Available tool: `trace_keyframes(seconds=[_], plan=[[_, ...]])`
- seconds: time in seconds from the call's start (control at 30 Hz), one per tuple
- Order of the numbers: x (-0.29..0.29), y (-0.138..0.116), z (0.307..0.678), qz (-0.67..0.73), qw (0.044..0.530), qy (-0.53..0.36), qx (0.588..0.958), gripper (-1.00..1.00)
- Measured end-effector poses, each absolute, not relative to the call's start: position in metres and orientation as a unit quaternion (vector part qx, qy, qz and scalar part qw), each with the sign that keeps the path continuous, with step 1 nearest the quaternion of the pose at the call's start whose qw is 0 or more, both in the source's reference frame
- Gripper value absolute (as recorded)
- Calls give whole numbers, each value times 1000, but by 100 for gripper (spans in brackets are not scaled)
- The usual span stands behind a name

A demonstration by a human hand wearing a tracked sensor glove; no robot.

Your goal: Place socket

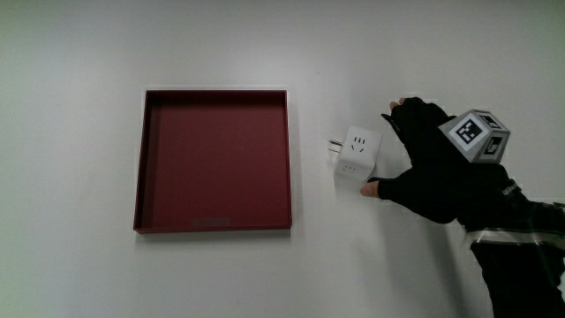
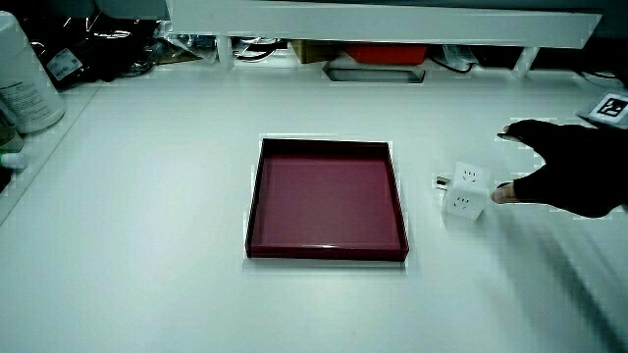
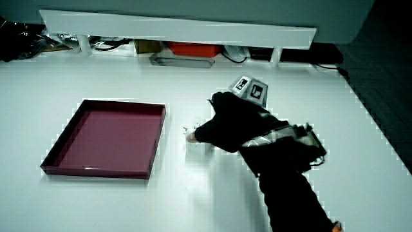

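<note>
Socket (image 1: pixel 357 153) lies between spread fingers (image 1: pixel 397 112).

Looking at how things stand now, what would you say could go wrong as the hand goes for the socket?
1. The hand is spread beside the white cube socket, holding nothing; a fingertip seems to touch one corner, so a careless grip might push it away.
2. The socket's plug prongs point toward the red tray; they might catch on the tray's raised rim during placement.
3. The socket is largely hidden by the hand in a side view, so contact is hard to confirm.
</note>
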State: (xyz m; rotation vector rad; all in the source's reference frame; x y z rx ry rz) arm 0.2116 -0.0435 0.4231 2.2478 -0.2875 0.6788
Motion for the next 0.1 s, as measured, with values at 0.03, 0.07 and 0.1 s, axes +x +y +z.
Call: trace_keyframes(seconds=[0.03, 0.07, 0.1], plan=[[216, -43, 424, 297, 396, -107, 862, -100], [217, -42, 415, 284, 388, -112, 870, -100], [218, -40, 407, 281, 379, -110, 875, -100]])
